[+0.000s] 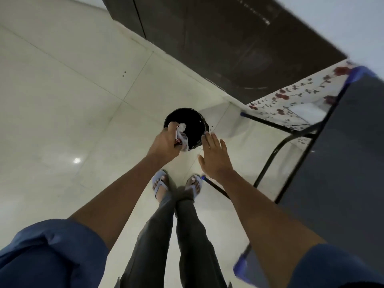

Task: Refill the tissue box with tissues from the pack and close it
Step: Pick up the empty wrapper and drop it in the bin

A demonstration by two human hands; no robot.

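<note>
I am standing and looking down at the floor. My left hand (166,145) is closed around a crumpled plastic tissue wrapper (182,137), white with a bit of red, held over the left rim of a round black bin (193,121). My right hand (215,154) hovers flat with fingers spread, palm down, just right of the bin, holding nothing. No tissue box is in view.
A dark-topped table (342,163) with black metal legs (268,163) and blue corner caps fills the right side. A floral cloth (295,96) hangs beyond it. A dark wooden cabinet (228,38) stands behind the bin. My sandalled feet (176,183) stand on pale floor tiles.
</note>
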